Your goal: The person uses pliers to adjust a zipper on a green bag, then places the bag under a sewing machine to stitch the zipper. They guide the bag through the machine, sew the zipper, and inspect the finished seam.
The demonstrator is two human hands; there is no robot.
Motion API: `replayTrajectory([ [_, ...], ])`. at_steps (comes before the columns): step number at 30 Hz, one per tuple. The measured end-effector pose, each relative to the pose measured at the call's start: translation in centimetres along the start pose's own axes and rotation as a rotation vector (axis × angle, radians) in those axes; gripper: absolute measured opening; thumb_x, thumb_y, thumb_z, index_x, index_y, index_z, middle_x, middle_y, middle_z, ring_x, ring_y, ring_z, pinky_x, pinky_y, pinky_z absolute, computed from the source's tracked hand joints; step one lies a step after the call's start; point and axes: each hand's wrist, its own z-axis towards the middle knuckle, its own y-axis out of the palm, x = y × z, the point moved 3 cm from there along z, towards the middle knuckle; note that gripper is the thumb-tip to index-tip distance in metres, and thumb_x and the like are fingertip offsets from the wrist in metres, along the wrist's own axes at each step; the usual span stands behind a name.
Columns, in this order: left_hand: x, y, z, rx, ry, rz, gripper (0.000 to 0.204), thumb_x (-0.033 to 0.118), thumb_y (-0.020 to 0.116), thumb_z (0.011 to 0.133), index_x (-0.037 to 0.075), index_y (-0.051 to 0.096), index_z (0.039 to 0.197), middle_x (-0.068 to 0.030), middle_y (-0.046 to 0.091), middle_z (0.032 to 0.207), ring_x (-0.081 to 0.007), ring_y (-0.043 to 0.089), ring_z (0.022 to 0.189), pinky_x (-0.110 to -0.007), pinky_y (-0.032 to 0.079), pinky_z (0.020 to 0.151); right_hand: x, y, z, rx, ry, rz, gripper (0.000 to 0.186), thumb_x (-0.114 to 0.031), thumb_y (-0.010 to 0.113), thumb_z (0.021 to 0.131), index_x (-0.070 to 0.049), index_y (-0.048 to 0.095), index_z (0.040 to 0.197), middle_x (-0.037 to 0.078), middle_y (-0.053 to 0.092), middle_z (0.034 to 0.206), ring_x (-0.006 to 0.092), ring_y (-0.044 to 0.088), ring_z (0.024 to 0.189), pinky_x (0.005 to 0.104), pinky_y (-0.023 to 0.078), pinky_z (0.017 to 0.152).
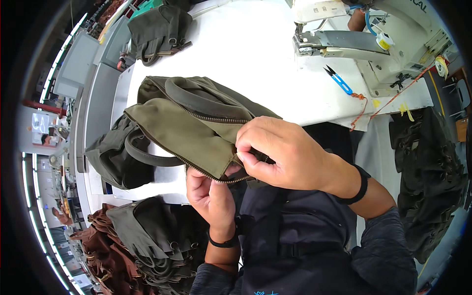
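Note:
An olive-green fabric bag (174,126) lies across the white table, its mouth unzipped and its lighter lining showing. Dark handles (202,102) arch from its sides, and metal zipper teeth run along both edges of the opening. At the near right end of the mouth, my left hand (212,200) is closed on the zippered edge, thumb outside and some fingers tucked inside. My right hand (290,153) pinches at the lining corner just above; its fingertips hide whatever small part is between them.
A sewing machine (339,43) stands at the back right, with blue thread snips (338,80) tied to an orange cord before it. Another dark bag (160,30) sits at the far left. Piled dark bags (162,231) and brown ones (105,250) lie lower left; more hang at right (427,177).

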Motion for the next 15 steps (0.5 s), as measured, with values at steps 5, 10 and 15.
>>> replayTrajectory([
  [5, -0.4, -0.1, 0.0, -0.056, -0.046, 0.083, 0.015, 0.004, 0.062, 0.101, -0.004, 0.060, 0.114, -0.0144, 0.070, 0.110, -0.0192, 0.071, 0.097, -0.035, 0.059, 0.090, 0.5, 0.0, -0.1, 0.068, 0.083, 0.014, 0.016, 0.005, 0.072, 0.084, -0.004, 0.062, 0.093, 0.010, 0.068, 0.093, 0.0284, 0.067, 0.083, 0.0359, 0.055, 0.075],
  [10, 0.2, 0.6, 0.8, -0.118, -0.128, 0.042, 0.013, 0.004, 0.064, 0.101, -0.003, 0.059, 0.111, -0.0146, 0.068, 0.114, -0.0194, 0.068, 0.101, -0.034, 0.060, 0.087, 0.8, -0.5, 0.1, 0.105, 0.093, 0.028, 0.016, 0.006, 0.071, 0.085, -0.003, 0.064, 0.097, 0.010, 0.069, 0.094, 0.0258, 0.068, 0.084, 0.0335, 0.055, 0.077],
  [15, -0.9, 2.6, 2.5, -0.053, 0.000, -0.084, 0.014, 0.011, 0.061, 0.104, 0.001, 0.054, 0.112, -0.0150, 0.065, 0.111, -0.0208, 0.065, 0.106, -0.032, 0.059, 0.083, 1.0, -1.0, 0.6, 0.125, 0.114, 0.014, 0.015, 0.006, 0.071, 0.086, -0.003, 0.065, 0.096, 0.009, 0.070, 0.096, 0.0230, 0.068, 0.085, 0.0320, 0.054, 0.077],
])
